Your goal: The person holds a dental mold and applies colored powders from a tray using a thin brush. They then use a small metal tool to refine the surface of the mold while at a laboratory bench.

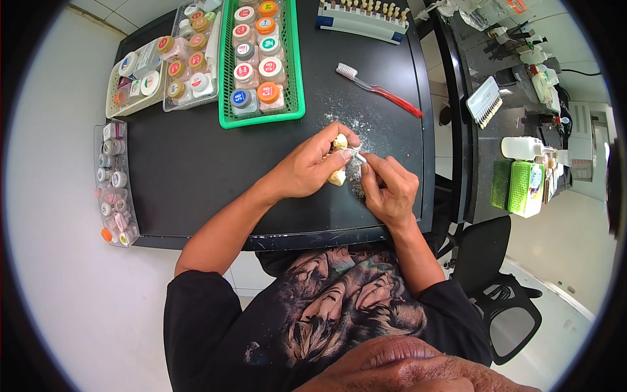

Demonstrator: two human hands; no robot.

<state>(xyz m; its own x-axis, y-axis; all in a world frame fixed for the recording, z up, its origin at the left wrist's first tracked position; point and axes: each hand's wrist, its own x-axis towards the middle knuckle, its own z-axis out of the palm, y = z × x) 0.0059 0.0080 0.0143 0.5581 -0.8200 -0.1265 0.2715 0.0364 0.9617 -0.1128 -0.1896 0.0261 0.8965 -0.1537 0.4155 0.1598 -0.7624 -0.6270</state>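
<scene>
A pale wall (52,163) fills the left of the frame, and beside it a clear plastic tray (134,206) of small jars (103,174) sits along the table's left edge. At upper left come a cream basket (130,110) with tubs in it, a clear bin (192,102) holding jars with brownish caps (175,68), and a green basket (261,121) with two rows of jars under coloured lids. The black table (183,170) spreads across the middle, dusted with pale powder (366,127) around the hands. At upper centre stands a white-and-blue rack (362,25) of tooth-shaped tabs; below and right of it lies a red-handled toothbrush (392,99). Toward the right edge, a dark side bench (482,153) carries a second rack (482,97), a white bottle (521,148) and a bright green container (526,186), with a black chair (483,255) beneath them at lower right. Near the centre, the left hand (304,166) is closed around a cream-coloured piece (337,177), which shows above and below the thumb; the fingers hide its middle. Just right of it, the right hand (392,189) pinches a short, slim pale tool (360,157) between thumb and forefinger, its tip at the left thumb; whether it touches the piece I cannot tell.
</scene>
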